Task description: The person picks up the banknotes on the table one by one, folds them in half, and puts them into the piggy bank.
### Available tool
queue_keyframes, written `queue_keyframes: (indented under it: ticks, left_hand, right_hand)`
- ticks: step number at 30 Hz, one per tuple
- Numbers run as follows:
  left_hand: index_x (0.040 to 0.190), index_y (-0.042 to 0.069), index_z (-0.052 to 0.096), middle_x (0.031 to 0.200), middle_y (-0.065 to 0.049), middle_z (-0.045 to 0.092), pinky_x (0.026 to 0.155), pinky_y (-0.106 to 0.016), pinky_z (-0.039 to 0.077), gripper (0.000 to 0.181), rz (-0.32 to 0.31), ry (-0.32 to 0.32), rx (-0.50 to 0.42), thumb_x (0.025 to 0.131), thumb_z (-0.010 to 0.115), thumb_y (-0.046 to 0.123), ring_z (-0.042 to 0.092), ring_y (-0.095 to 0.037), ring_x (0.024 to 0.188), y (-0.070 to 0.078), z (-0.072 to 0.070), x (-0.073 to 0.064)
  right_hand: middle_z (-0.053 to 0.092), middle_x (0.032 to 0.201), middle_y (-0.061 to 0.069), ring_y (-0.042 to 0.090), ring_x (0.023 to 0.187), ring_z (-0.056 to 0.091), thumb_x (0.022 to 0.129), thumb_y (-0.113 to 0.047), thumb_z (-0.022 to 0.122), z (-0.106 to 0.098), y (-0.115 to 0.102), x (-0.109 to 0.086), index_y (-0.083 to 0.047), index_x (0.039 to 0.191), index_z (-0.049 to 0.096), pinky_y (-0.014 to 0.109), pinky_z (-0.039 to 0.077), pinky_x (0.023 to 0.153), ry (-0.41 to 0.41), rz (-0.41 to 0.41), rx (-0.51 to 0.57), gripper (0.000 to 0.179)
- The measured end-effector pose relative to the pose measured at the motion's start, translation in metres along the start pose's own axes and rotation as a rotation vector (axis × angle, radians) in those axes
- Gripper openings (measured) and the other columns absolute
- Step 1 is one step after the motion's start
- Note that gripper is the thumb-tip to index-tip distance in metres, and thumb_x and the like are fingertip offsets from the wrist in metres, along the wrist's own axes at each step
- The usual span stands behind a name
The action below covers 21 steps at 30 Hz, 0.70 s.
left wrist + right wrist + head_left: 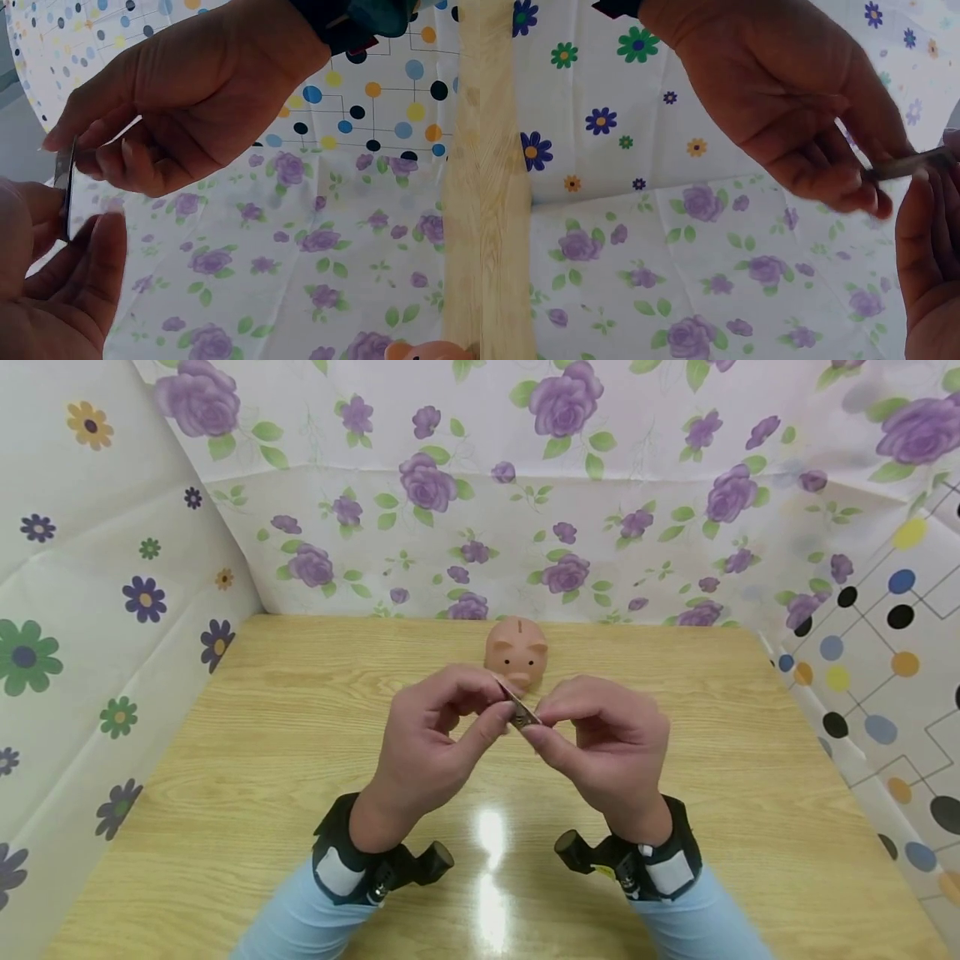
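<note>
A small, thin, dark patterned strip (522, 713), which looks like a folded banknote, is held between the two hands above the table. My left hand (438, 739) pinches its upper left end between thumb and fingers. The lower right end is pinched by my right hand (607, 739). In the left wrist view the folded banknote (71, 184) appears almost edge-on; from the right wrist it shows as a narrow strip (907, 165). Just beyond the hands, a pink piggy bank (516, 647) stands facing me, a slot on its top. The hands hide its lower part.
The wooden table (300, 727) runs back to a cloth wall with purple flowers (427, 485). Cloth with coloured flowers (112, 610) hangs on the left, and dotted cloth (885, 693) on the right. Each wrist wears a black band with a camera.
</note>
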<state>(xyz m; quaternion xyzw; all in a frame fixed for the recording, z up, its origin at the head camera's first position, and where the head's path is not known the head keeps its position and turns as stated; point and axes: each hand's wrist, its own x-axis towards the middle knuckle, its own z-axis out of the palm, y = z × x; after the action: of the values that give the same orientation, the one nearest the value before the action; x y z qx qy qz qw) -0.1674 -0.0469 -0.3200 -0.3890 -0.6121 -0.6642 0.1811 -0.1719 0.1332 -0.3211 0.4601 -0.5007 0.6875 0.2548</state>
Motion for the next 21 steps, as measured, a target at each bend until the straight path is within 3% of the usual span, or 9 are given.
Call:
queue_keyframes:
  ticks: [4, 8, 12, 15, 18, 21]
  left_hand:
    - [0.109, -0.006, 0.060, 0.120, -0.028, 0.067, 0.079, -0.036, 0.062, 0.032, 0.027, -0.106, -0.015, 0.105, 0.060, 0.025, 0.071, -0.020, 0.110, -0.0003, 0.0026, 0.0005]
    - [0.113, -0.006, 0.057, 0.124, -0.030, 0.066, 0.083, -0.035, 0.061, 0.043, 0.043, -0.156, -0.029, 0.102, 0.063, 0.036, 0.068, -0.020, 0.115, -0.0006, 0.0033, -0.0006]
    - [0.113, -0.006, 0.058, 0.121, -0.029, 0.067, 0.083, -0.028, 0.059, 0.038, 0.065, -0.143, 0.010, 0.101, 0.065, 0.029, 0.069, -0.018, 0.112, -0.0023, 0.0028, -0.0016]
    - [0.114, -0.009, 0.060, 0.118, -0.029, 0.069, 0.076, -0.026, 0.059, 0.029, 0.081, -0.121, 0.034, 0.104, 0.061, 0.018, 0.070, -0.015, 0.100, -0.0043, 0.0017, -0.0015]
    - [0.111, -0.008, 0.062, 0.115, -0.029, 0.071, 0.068, -0.026, 0.058, 0.021, 0.071, -0.082, 0.026, 0.105, 0.057, 0.012, 0.070, -0.013, 0.088, -0.0047, 0.0010, -0.0012]
    - [0.104, -0.006, 0.065, 0.113, -0.028, 0.071, 0.069, -0.026, 0.057, 0.019, 0.058, -0.049, -0.009, 0.105, 0.057, 0.012, 0.071, -0.015, 0.090, -0.0040, 0.0014, -0.0009]
  right_hand:
    - [0.069, 0.087, 0.014, 0.019, 0.075, 0.060, 0.088, 0.000, 0.079, 0.0024, 0.0012, 0.0001, 0.011, 0.095, 0.073, 0.024, 0.054, 0.070, -0.024, -0.083, -0.058, 0.014]
    - [0.065, 0.088, 0.017, 0.020, 0.076, 0.057, 0.098, -0.009, 0.070, 0.0030, -0.0002, 0.0018, 0.009, 0.104, 0.075, 0.027, 0.053, 0.077, -0.080, -0.155, -0.156, 0.020]
    - [0.066, 0.089, 0.017, 0.021, 0.079, 0.060, 0.102, -0.012, 0.063, 0.0039, -0.0018, 0.0040, 0.009, 0.103, 0.075, 0.029, 0.055, 0.086, -0.128, -0.192, -0.253, 0.025]
    - [0.067, 0.091, 0.018, 0.021, 0.080, 0.061, 0.101, -0.007, 0.064, 0.0038, -0.0021, 0.0046, 0.011, 0.103, 0.074, 0.028, 0.056, 0.085, -0.131, -0.181, -0.241, 0.021]
    - [0.068, 0.091, 0.018, 0.021, 0.078, 0.061, 0.096, -0.001, 0.068, 0.0032, -0.0021, 0.0035, 0.013, 0.100, 0.072, 0.027, 0.056, 0.079, -0.082, -0.152, -0.174, 0.015]
    - [0.065, 0.087, 0.014, 0.020, 0.076, 0.057, 0.091, 0.000, 0.074, 0.0030, -0.0023, 0.0017, 0.014, 0.094, 0.068, 0.025, 0.052, 0.071, -0.001, -0.101, -0.145, 0.016]
